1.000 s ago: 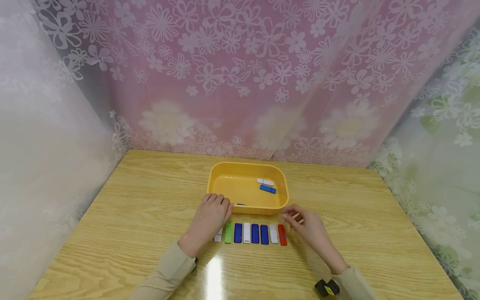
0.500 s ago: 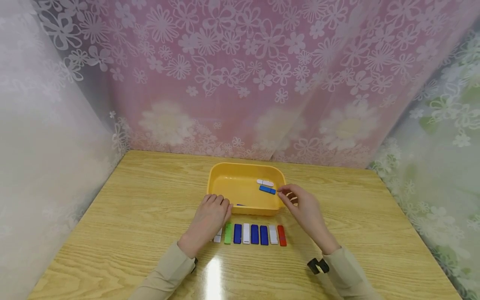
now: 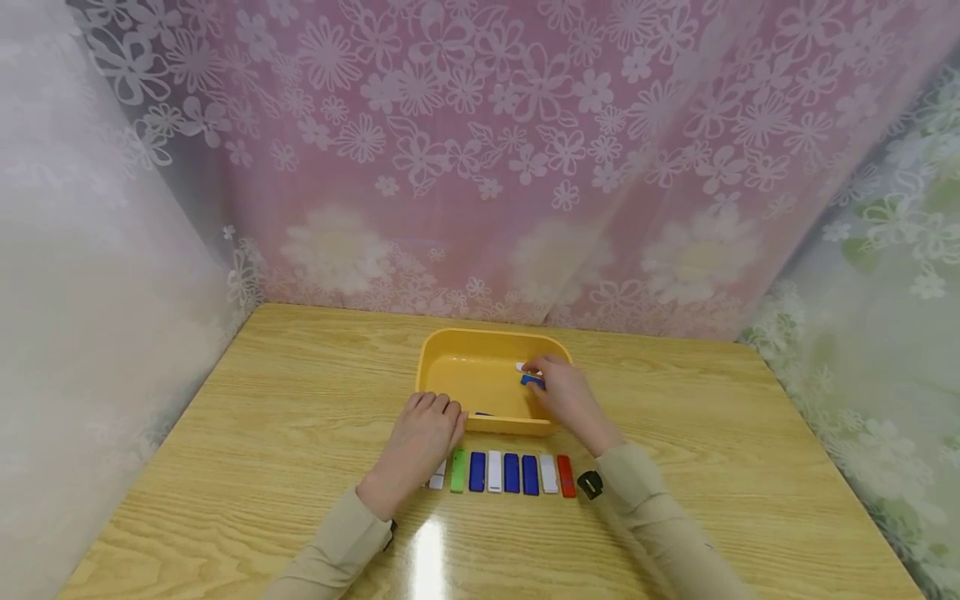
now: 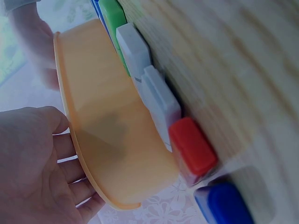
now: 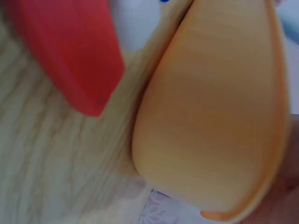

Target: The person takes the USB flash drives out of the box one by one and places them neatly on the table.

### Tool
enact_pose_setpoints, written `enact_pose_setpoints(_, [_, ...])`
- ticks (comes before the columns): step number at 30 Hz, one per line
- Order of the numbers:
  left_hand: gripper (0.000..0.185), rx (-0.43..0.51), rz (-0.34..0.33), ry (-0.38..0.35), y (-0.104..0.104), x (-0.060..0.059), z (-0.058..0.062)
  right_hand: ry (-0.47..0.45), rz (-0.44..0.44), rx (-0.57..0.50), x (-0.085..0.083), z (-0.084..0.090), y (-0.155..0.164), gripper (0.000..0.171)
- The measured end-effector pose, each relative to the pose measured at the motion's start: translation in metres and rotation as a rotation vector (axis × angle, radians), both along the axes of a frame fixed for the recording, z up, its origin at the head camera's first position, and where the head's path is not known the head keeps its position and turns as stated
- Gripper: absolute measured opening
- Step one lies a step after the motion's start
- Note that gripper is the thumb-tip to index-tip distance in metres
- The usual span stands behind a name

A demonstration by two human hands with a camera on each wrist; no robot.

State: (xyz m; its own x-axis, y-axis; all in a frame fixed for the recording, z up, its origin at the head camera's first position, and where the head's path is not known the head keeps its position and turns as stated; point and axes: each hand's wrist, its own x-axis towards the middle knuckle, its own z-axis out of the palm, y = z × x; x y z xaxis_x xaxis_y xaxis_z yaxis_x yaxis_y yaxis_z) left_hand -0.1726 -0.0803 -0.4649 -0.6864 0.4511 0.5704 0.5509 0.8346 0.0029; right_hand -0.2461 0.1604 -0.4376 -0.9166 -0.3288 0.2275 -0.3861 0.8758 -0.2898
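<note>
My left hand grips the near left rim of a yellow plastic basin, thumb on the outer side and fingers over the edge. Inside the basin at the right, my right hand pinches a blue USB stick between thumb and fingers. A white USB stick lies right behind it, partly covered by the fingers. Another blue stick shows just over the near wall. In the right wrist view the basin's outer wall hides the right fingertips.
Along the basin's near side lies a row of several USB sticks, from a red stick at the right past blue ones and a green stick. Its left end, with another red stick and a blue stick, is hidden under my left arm.
My right hand has moved from beside the basin's near right corner, up over the rim and into it, and has taken hold of the blue stick. The left hand has stayed on the rim.
</note>
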Motion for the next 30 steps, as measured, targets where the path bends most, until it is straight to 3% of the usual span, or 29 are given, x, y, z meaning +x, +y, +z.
enact_pose_setpoints(5, [0.026,0.007,-0.004,0.001,-0.0001,0.0005,-0.0002,-0.022,0.001,0.097,-0.0075,-0.0101,-0.0041,0.022])
enact_pose_setpoints(12, [0.025,0.004,-0.001,0.015,-0.0003,0.0004,-0.0001,-0.016,-0.004,0.177,-0.0083,-0.0099,-0.0088,0.027])
enact_pose_setpoints(20, [0.026,-0.005,0.011,0.001,-0.0001,0.0003,0.0009,-0.076,0.041,0.121,-0.0089,-0.0085,-0.0103,0.02])
enact_pose_setpoints(30, [0.026,0.003,0.0,0.02,-0.0002,0.0006,0.0004,-0.037,0.071,0.085,-0.0117,-0.0117,-0.0073,0.014])
